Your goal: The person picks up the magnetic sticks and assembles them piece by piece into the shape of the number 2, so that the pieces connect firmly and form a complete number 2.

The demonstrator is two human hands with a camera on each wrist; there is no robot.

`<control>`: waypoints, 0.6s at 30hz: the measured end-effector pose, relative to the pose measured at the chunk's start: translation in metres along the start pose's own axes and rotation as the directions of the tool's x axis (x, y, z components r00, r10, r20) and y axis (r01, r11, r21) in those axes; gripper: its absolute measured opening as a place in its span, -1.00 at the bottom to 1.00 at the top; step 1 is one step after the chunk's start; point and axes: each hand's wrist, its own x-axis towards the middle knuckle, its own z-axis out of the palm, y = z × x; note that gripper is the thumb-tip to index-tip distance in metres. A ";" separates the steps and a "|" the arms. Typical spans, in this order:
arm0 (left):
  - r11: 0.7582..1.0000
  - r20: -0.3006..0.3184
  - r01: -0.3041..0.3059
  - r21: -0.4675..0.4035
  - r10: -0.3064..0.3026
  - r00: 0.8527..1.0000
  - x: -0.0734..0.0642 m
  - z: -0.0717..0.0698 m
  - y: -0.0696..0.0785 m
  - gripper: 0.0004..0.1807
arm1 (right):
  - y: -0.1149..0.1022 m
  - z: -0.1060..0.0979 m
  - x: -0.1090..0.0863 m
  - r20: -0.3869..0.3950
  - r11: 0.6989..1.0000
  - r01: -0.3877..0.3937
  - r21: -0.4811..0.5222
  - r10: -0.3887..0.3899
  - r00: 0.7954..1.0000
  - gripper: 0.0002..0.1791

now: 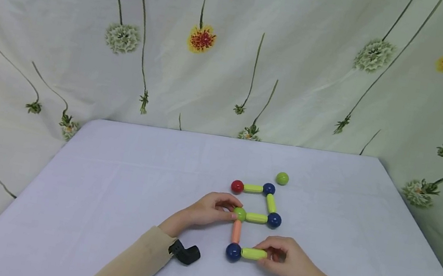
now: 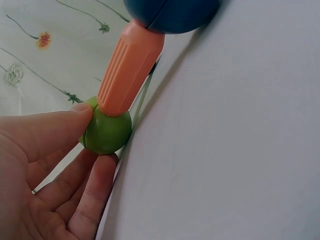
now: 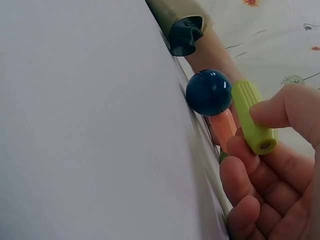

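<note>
My left hand (image 1: 213,211) pinches a green ball (image 2: 107,132) between thumb and fingers. From that ball an orange rod (image 1: 236,232) runs toward me to a dark blue ball (image 1: 233,252). In my right hand (image 1: 289,260) is a yellow-green rod (image 3: 252,117), held between thumb and fingers, its far end against the blue ball. Another yellow-green rod (image 1: 256,218) joins the green ball to a second blue ball (image 1: 274,220). Beyond it a rod (image 1: 271,203) leads to a further blue ball (image 1: 268,189), then a rod (image 1: 253,188) to a red ball (image 1: 237,186).
A loose green ball (image 1: 282,178) lies behind the linked pieces. The table (image 1: 133,167) has a pale cloth, and a flower-patterned curtain (image 1: 221,84) hangs behind it. Each wrist wears a black device, the left one (image 1: 184,252) close to the tabletop.
</note>
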 end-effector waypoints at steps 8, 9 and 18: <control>1.000 0.001 -0.004 -0.004 0.004 1.000 0.000 0.000 0.000 -0.70 | 0.000 -0.006 0.000 0.018 1.000 -0.008 -0.004 0.009 1.000 -0.80; 1.000 0.000 -0.003 -0.005 0.003 1.000 0.000 0.000 0.000 -0.70 | 0.000 -0.006 0.000 0.021 1.000 -0.011 -0.004 0.011 1.000 -0.80; 1.000 -0.006 0.005 -0.018 -0.005 1.000 -0.001 0.000 0.001 -0.71 | 0.003 -0.006 -0.001 0.033 0.999 -0.035 -0.011 0.036 0.999 -0.79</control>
